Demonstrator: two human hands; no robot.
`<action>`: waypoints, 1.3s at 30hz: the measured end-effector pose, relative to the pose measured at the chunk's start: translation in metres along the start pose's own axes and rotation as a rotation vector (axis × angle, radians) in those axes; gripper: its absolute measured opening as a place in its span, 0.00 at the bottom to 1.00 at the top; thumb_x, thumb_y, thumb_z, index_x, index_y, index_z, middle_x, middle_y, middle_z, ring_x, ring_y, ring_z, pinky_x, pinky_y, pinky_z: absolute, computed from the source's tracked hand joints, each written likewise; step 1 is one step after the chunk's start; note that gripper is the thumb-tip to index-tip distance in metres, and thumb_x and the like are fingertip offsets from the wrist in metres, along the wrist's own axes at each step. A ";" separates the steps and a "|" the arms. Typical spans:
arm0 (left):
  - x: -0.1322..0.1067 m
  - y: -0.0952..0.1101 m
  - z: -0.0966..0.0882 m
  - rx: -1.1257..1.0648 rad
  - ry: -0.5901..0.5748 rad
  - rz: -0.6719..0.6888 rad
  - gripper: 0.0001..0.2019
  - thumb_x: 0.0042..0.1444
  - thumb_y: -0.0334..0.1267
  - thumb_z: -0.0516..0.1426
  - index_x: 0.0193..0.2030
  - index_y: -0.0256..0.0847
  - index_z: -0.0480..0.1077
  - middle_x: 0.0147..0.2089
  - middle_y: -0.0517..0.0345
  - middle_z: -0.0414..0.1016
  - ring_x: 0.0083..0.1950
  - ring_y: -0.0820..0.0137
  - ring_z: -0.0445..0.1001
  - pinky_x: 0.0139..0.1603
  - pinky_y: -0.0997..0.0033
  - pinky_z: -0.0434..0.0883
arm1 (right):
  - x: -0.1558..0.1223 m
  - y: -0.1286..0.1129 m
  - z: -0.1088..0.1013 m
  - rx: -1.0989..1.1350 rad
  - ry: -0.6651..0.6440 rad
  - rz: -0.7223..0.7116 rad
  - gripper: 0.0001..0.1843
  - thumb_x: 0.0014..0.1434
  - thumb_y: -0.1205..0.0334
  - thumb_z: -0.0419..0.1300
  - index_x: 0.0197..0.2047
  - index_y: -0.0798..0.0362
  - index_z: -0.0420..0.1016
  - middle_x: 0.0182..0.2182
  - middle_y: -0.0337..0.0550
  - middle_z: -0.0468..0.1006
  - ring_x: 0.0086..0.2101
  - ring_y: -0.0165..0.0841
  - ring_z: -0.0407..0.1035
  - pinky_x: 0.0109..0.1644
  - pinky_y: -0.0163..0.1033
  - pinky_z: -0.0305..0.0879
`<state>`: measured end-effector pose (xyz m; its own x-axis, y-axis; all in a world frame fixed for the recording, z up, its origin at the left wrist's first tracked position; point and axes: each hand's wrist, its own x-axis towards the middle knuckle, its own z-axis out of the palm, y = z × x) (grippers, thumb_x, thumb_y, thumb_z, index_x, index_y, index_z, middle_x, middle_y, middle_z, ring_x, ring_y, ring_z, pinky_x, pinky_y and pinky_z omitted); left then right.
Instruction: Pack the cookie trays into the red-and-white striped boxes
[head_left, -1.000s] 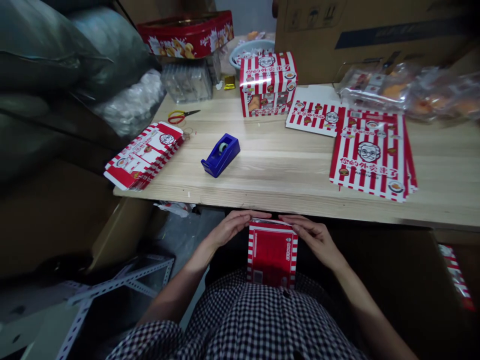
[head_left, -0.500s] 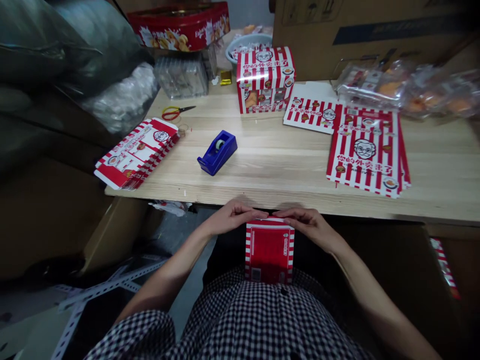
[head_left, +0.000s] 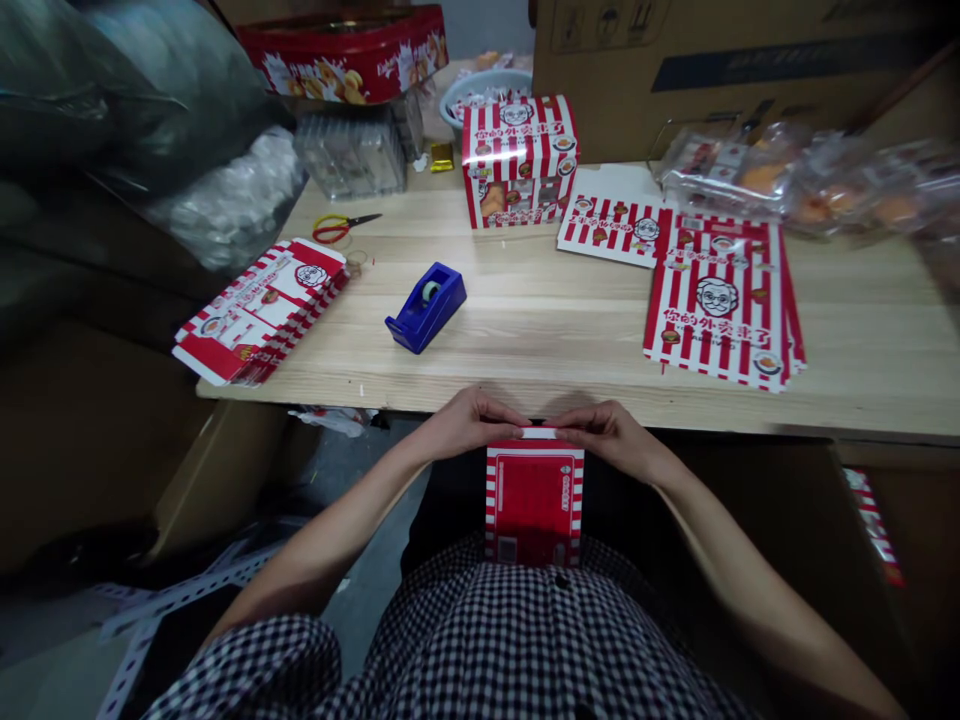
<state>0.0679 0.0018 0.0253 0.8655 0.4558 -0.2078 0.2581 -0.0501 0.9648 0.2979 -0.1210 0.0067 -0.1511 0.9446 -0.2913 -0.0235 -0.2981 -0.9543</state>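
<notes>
A red-and-white striped cardboard box (head_left: 534, 500) rests against my lap and shirt, just below the table's front edge. Its red panel with small print faces up toward me, and a white strip shows along its far edge. My left hand (head_left: 480, 420) pinches the left end of that edge between thumb and fingers. At the right end, my right hand (head_left: 606, 437) grips the same edge in a similar way. Both sets of fingertips sit close together with a short gap between them. The underside of the box is hidden.
On the wooden table (head_left: 525, 340) stand a blue tape dispenser (head_left: 427, 308), scissors (head_left: 341, 228) and an assembled striped box (head_left: 519, 160). Flat striped boxes lie stacked at the left (head_left: 262, 310) and right (head_left: 720, 300). Bagged food (head_left: 765, 180) and a red tin (head_left: 345, 55) are farther back.
My fingers have shifted slightly apart along the box's far edge, and more of the white strip shows between them. The whole view has shifted a little.
</notes>
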 end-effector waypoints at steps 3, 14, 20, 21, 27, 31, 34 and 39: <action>0.002 -0.002 0.001 0.037 -0.017 -0.037 0.10 0.56 0.40 0.63 0.44 0.47 0.82 0.41 0.53 0.85 0.38 0.64 0.82 0.40 0.68 0.76 | 0.005 -0.003 -0.006 0.004 -0.051 0.029 0.10 0.56 0.53 0.69 0.41 0.46 0.85 0.38 0.41 0.87 0.35 0.34 0.80 0.43 0.43 0.76; -0.010 -0.002 0.005 0.126 -0.066 -0.025 0.13 0.62 0.41 0.60 0.51 0.44 0.80 0.46 0.52 0.84 0.44 0.65 0.82 0.46 0.67 0.75 | -0.026 0.007 0.015 0.102 0.142 0.021 0.13 0.60 0.49 0.66 0.47 0.41 0.84 0.49 0.41 0.84 0.50 0.42 0.77 0.61 0.55 0.68; -0.021 0.005 0.008 0.025 -0.112 -0.002 0.15 0.65 0.38 0.57 0.56 0.47 0.76 0.53 0.53 0.81 0.51 0.66 0.80 0.54 0.63 0.74 | -0.047 0.003 0.015 0.115 0.108 0.037 0.16 0.63 0.50 0.63 0.53 0.40 0.80 0.56 0.41 0.79 0.57 0.41 0.72 0.67 0.55 0.62; -0.021 0.008 0.007 0.020 -0.131 -0.008 0.15 0.65 0.38 0.57 0.56 0.47 0.76 0.53 0.53 0.81 0.51 0.66 0.80 0.53 0.63 0.74 | -0.046 0.001 0.012 0.139 0.101 0.063 0.16 0.62 0.50 0.65 0.52 0.41 0.81 0.54 0.42 0.81 0.55 0.41 0.74 0.65 0.54 0.64; -0.006 0.027 0.000 0.176 -0.146 -0.059 0.12 0.59 0.45 0.62 0.43 0.40 0.82 0.36 0.54 0.84 0.34 0.71 0.77 0.34 0.74 0.69 | -0.017 -0.018 -0.007 0.092 -0.118 0.138 0.15 0.54 0.54 0.71 0.45 0.47 0.84 0.41 0.43 0.86 0.41 0.37 0.81 0.52 0.47 0.75; 0.006 0.032 0.006 0.335 -0.063 -0.048 0.13 0.56 0.48 0.64 0.32 0.39 0.81 0.26 0.59 0.78 0.27 0.76 0.68 0.26 0.76 0.59 | -0.003 -0.021 -0.009 0.047 -0.140 0.114 0.13 0.52 0.54 0.72 0.41 0.49 0.85 0.37 0.42 0.87 0.36 0.34 0.80 0.48 0.43 0.76; 0.010 0.031 0.013 0.376 -0.039 -0.040 0.12 0.56 0.45 0.64 0.30 0.38 0.78 0.24 0.61 0.75 0.26 0.77 0.66 0.26 0.76 0.56 | -0.002 -0.015 -0.009 0.082 -0.110 0.107 0.11 0.51 0.54 0.73 0.38 0.49 0.85 0.37 0.41 0.87 0.35 0.33 0.80 0.48 0.44 0.76; 0.004 0.027 0.018 0.360 -0.051 -0.001 0.10 0.60 0.41 0.61 0.34 0.38 0.79 0.29 0.59 0.79 0.29 0.75 0.71 0.30 0.75 0.63 | -0.016 -0.006 -0.006 0.107 -0.037 0.110 0.10 0.54 0.53 0.71 0.39 0.46 0.85 0.42 0.42 0.86 0.40 0.37 0.81 0.53 0.50 0.75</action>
<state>0.0864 -0.0134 0.0475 0.8829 0.4118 -0.2255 0.3861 -0.3636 0.8478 0.3061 -0.1334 0.0169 -0.1946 0.9005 -0.3890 -0.1100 -0.4141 -0.9036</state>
